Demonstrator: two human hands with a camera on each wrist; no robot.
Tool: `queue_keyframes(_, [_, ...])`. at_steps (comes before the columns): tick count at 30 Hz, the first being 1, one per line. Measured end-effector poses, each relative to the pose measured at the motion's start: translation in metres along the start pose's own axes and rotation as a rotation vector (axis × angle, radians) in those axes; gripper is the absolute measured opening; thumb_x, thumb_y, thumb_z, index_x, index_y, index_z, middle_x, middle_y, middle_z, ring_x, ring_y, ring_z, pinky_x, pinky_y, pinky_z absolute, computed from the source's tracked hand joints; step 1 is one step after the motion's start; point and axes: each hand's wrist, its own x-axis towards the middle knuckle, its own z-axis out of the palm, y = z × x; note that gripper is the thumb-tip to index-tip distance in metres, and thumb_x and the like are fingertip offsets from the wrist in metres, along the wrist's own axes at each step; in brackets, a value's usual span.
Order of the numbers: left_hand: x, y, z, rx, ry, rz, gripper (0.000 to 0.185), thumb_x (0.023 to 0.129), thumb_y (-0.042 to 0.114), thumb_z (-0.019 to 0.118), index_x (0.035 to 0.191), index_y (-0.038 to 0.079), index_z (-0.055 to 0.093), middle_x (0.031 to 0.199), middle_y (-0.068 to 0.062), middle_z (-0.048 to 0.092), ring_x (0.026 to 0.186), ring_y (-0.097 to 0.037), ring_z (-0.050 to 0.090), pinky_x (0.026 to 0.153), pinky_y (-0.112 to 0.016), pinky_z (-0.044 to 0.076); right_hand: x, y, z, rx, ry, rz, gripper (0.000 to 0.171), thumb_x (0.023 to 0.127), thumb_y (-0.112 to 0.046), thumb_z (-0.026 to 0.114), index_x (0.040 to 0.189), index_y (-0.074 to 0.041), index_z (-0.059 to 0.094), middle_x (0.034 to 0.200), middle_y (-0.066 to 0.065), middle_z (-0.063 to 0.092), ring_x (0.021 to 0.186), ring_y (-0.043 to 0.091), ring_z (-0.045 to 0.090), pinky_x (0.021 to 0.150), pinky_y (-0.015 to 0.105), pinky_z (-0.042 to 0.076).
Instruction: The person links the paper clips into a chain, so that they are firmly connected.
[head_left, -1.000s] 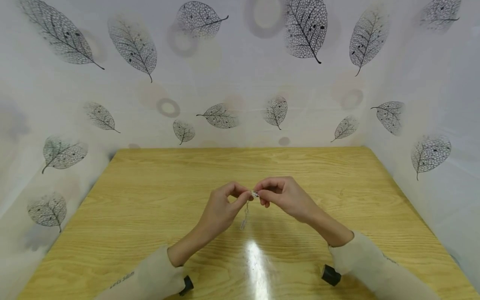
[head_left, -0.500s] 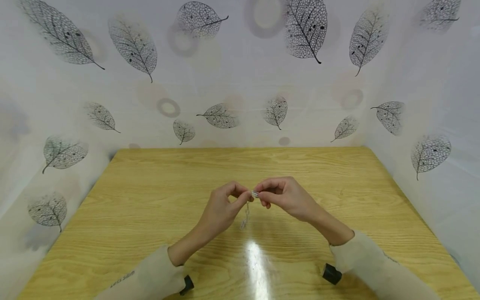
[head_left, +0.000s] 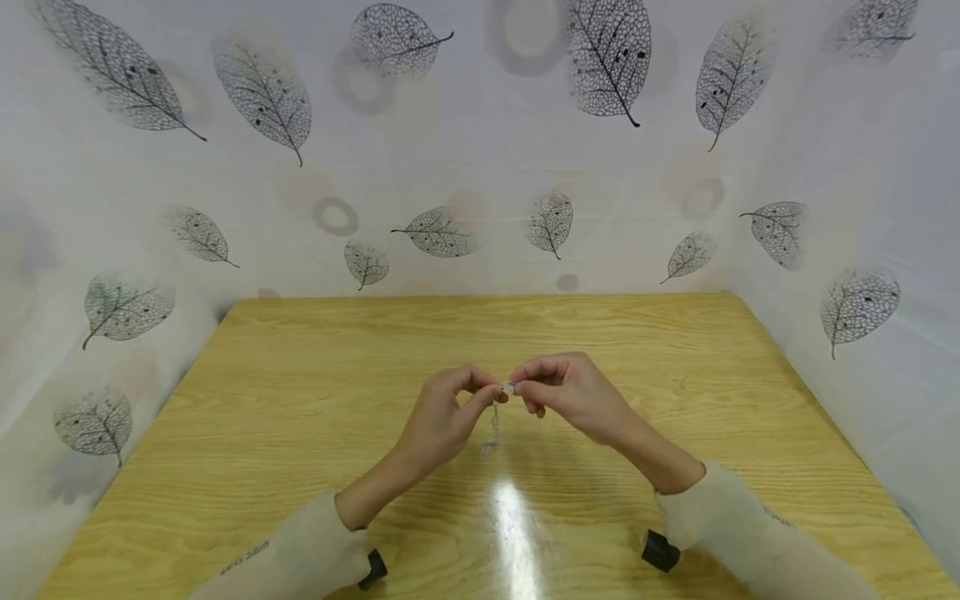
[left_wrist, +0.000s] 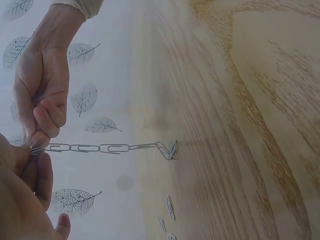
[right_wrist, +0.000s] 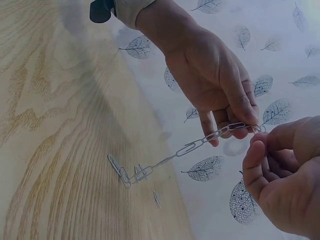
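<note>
- Metal paperclip chain [right_wrist: 200, 145] hangs btwn both hands, top end pinched, bottom link touching the wooden worktop [head_left: 315, 367].
- Left hand [head_left: 442, 417]: thumb + index fingers [right_wrist: 239, 107] pinch the top clip.
- Right hand [head_left: 573, 392]: fingers [left_wrist: 50, 112] curled, pinching the same end, right beside the left's.
- Few loose clips [left_wrist: 170, 207] lie near the chain's foot.

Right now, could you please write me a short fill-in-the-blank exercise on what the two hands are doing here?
1. Both hands pinch the top of a chain of paper ____.
2. The chain hangs from the left hand and right hand down to the ____ table.
3. The wall shows printed ____.

Missing: clips; wooden; leaves
</note>
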Motion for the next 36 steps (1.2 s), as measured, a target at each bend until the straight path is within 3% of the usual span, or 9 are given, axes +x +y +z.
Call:
queue_keyframes(4, [-0.0005,0.0009,-0.0005,0.055,0.018,0.005,0.005,0.098,0.008,0.071,0.094,0.009,0.073,0.088,0.006,0.075,0.089,-0.017,0.069,0.102,-0.047,0.046,-0.0009,-0.0003,0.0013,0.000,0.026,0.036,0.014,0.100,-0.010,0.068,0.106,0.001,0.075,0.078,0.014,0.066,0.069,0.019,0.061,0.066,0.034,0.055])
queue_keyframes(7, [-0.0012,0.0014,-0.0012,0.082,0.033,-0.002,0.005,0.097,0.011,0.073,0.093,0.011,0.075,0.086,0.009,0.075,0.091,-0.016,0.067,0.109,-0.054,0.036,-0.0008,0.0002,0.0014,-0.007,0.025,0.049,0.016,0.100,-0.010,0.068,0.108,0.003,0.075,0.081,0.015,0.068,0.072,0.023,0.064,0.069,0.037,0.057])
queue_keyframes(13, [-0.0015,-0.0016,-0.0013,0.068,0.038,0.002,0.005,0.095,0.013,0.074,0.091,0.010,0.077,0.084,0.008,0.076,0.092,-0.017,0.066,0.107,-0.054,0.038,-0.0020,-0.0003,0.0010,-0.014,0.009,0.065,0.019,0.101,-0.010,0.067,0.114,0.003,0.074,0.087,0.011,0.071,0.081,0.039,0.066,0.071,0.032,0.057])
queue_keyframes(17, [-0.0014,-0.0028,-0.0007,0.072,0.047,0.003,0.005,0.095,0.013,0.075,0.091,0.010,0.077,0.084,0.009,0.076,0.092,-0.016,0.067,0.107,-0.054,0.038,-0.0013,0.0003,0.0004,-0.023,0.002,0.059,0.021,0.102,-0.010,0.067,0.115,0.004,0.074,0.087,0.010,0.071,0.080,0.034,0.066,0.070,0.030,0.057])
queue_keyframes(22, [-0.0017,-0.0037,0.0002,0.073,0.053,0.009,0.005,0.095,0.013,0.074,0.092,0.009,0.077,0.084,0.008,0.076,0.088,-0.014,0.068,0.104,-0.052,0.042,-0.0003,0.0039,-0.0020,-0.063,-0.014,0.032,0.019,0.102,-0.010,0.066,0.112,0.003,0.074,0.087,0.009,0.069,0.078,0.029,0.064,0.070,0.030,0.055])
queue_keyframes(29, [-0.0018,-0.0005,-0.0007,0.044,0.055,0.001,0.005,0.098,0.008,0.071,0.094,0.008,0.073,0.088,0.002,0.075,0.081,-0.017,0.069,0.082,-0.037,0.056,-0.0003,0.0066,-0.0062,-0.074,-0.003,0.018,0.019,0.102,-0.009,0.065,0.110,0.006,0.072,0.088,0.009,0.069,0.078,0.028,0.064,0.070,0.029,0.055])
queue_keyframes(36, [-0.0034,0.0003,-0.0006,-0.005,0.071,-0.109,0.006,0.100,0.011,0.070,0.095,0.011,0.072,0.089,0.008,0.074,0.081,-0.011,0.066,0.070,-0.029,0.052,-0.0001,0.0064,-0.0073,-0.076,0.011,0.001,0.014,0.102,-0.009,0.066,0.107,0.002,0.073,0.086,0.012,0.067,0.077,0.021,0.063,0.070,0.029,0.055])
